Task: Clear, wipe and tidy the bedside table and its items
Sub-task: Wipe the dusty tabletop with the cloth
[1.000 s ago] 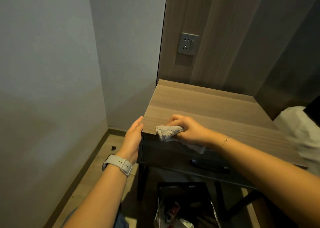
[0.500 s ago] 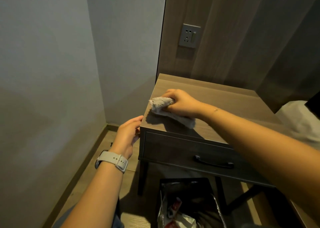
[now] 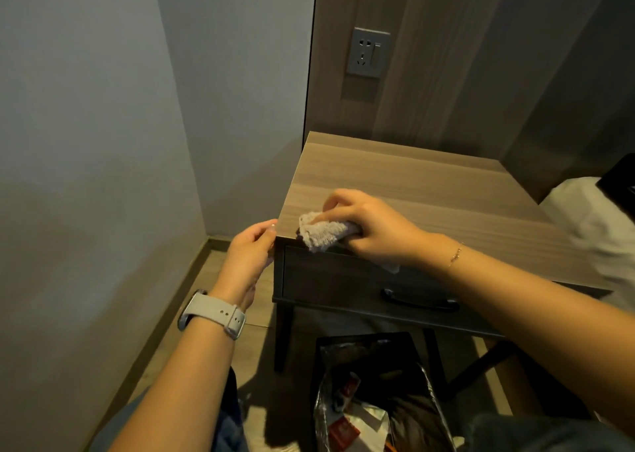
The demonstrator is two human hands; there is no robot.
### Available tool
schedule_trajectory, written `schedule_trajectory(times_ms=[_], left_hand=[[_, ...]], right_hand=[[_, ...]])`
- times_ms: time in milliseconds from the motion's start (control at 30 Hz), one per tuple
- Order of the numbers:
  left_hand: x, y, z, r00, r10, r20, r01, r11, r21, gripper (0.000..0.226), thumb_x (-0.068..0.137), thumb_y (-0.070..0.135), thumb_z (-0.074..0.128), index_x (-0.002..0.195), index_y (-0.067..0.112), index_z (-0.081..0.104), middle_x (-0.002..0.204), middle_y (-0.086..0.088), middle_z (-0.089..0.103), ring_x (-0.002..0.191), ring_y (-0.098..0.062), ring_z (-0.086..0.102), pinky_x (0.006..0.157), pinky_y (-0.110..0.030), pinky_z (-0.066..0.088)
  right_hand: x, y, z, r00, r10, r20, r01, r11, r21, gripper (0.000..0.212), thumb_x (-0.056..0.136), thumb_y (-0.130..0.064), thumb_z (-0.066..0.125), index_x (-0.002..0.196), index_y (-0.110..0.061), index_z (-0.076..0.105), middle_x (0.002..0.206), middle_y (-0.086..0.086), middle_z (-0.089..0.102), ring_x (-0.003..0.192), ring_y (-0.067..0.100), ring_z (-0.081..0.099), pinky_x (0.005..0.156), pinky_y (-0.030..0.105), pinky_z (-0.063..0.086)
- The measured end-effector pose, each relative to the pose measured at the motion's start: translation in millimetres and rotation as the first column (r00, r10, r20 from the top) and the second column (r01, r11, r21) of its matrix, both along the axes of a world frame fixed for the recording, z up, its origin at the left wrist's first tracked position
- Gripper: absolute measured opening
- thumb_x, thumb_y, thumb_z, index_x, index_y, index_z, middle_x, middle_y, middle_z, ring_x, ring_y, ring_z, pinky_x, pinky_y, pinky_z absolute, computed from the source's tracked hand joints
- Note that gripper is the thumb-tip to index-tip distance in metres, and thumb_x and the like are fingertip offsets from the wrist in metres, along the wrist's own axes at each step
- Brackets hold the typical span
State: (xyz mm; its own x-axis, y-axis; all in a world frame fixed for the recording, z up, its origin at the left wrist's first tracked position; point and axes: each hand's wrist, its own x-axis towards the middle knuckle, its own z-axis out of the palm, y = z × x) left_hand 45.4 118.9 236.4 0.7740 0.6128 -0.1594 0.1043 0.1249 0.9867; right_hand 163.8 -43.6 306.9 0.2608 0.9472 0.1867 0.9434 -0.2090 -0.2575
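Observation:
The wooden bedside table [image 3: 429, 183] stands against the panelled wall with a bare top. My right hand [image 3: 371, 228] grips a grey cloth [image 3: 321, 233] at the table's front left corner, where the cloth hangs over the front edge above the dark drawer [image 3: 343, 280]. My left hand [image 3: 249, 255] is cupped just off the left corner, fingertips touching the table's edge, holding nothing.
A black bin [image 3: 374, 393] with wrappers stands on the floor below the table's front. White bedding [image 3: 598, 221] lies at the right. A wall socket [image 3: 367, 53] sits above the table. Grey walls close in at the left.
My right hand has pulled the cloth from the back left of the top to the front left corner. My left hand has risen to the corner edge.

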Motion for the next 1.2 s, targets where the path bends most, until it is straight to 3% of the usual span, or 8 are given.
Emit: schedule_trajectory(times_ms=[167,300,400,600,733,900,1100,1200], left_hand=[[-3,-5,-8,0.999,0.022,-0.03,-0.009,0.924,0.382,0.034,0.099,0.027,0.047,0.131,0.019,0.056,0.123,0.001,0.063,0.113,-0.015,0.058,0.098,-0.042,0.049],[-4,-13,-4,0.998,0.007,-0.062,0.023,0.887,0.462,0.04,0.095,0.027,0.056,0.133,0.017,0.052,0.125,0.001,0.061,0.114,-0.016,0.057,0.098,-0.039,0.048],[-6,-27,3,0.997,0.026,-0.077,0.027,0.79,0.612,0.05,0.094,0.024,0.057,0.141,0.02,0.043,0.142,0.0,0.046,0.129,-0.017,0.045,0.106,-0.035,0.039],[15,-70,25,0.999,-0.027,-0.029,0.039,0.499,0.866,0.038,0.093,0.024,0.057,0.131,0.024,0.056,0.142,0.003,0.045,0.132,-0.019,0.038,0.11,-0.043,0.028],[54,-90,22,0.984,-0.137,-0.116,0.16,0.382,0.91,0.037,0.097,0.029,0.05,0.133,0.025,0.053,0.144,0.003,0.044,0.134,-0.017,0.036,0.11,-0.04,0.025],[78,-105,-2,0.984,-0.055,-0.172,0.179,0.177,0.968,0.041,0.095,0.035,0.035,0.121,0.025,0.066,0.13,0.003,0.06,0.12,-0.018,0.054,0.096,-0.038,0.04],[77,-110,-9,0.993,0.012,-0.117,0.113,0.167,0.979,0.038,0.097,0.033,0.036,0.121,0.028,0.065,0.129,0.006,0.061,0.117,-0.014,0.056,0.091,-0.036,0.04],[77,-109,-10,0.99,0.002,-0.141,0.139,0.132,0.981,0.043,0.096,0.039,0.031,0.123,0.029,0.063,0.13,0.006,0.06,0.118,-0.016,0.055,0.088,-0.037,0.041]], right_hand=[[-13,-7,-43,0.959,-0.06,0.277,0.018,0.988,0.15,0.044,0.079,-0.006,0.054,0.122,-0.014,0.064,0.112,0.011,0.057,0.097,0.026,0.049,0.077,0.035,0.044],[-26,-57,-95,0.895,0.099,0.436,-0.119,0.993,0.018,0.033,0.084,-0.014,0.051,0.113,-0.01,0.066,0.107,0.012,0.061,0.086,0.027,0.048,0.07,0.039,0.046],[-32,-111,-103,0.949,-0.185,0.254,0.117,0.958,0.261,0.048,0.078,-0.006,0.049,0.124,-0.016,0.059,0.115,0.005,0.052,0.098,0.023,0.048,0.078,0.034,0.047],[-21,-160,-57,0.848,-0.488,-0.208,0.507,0.63,0.588,0.061,0.071,0.009,0.059,0.123,-0.023,0.059,0.114,-0.008,0.044,0.108,0.018,0.048,0.093,0.017,0.04],[23,-198,-41,0.645,-0.73,-0.227,0.663,0.386,0.641,0.047,0.077,0.009,0.061,0.121,-0.009,0.062,0.111,0.005,0.05,0.105,0.021,0.049,0.09,0.026,0.044],[50,-227,-61,0.17,-0.961,-0.219,0.89,0.055,0.453,0.043,0.082,-0.009,0.055,0.124,-0.016,0.06,0.113,0.01,0.054,0.105,0.032,0.047,0.094,0.045,0.038],[19,-176,-76,0.378,-0.907,-0.186,0.855,0.265,0.445,0.05,0.077,-0.004,0.058,0.123,-0.022,0.059,0.112,0.002,0.054,0.104,0.025,0.045,0.095,0.043,0.035],[3,-152,-68,0.606,-0.761,-0.23,0.77,0.489,0.41,0.05,0.076,-0.003,0.054,0.122,-0.022,0.061,0.109,0.001,0.054,0.101,0.024,0.046,0.092,0.042,0.038]])
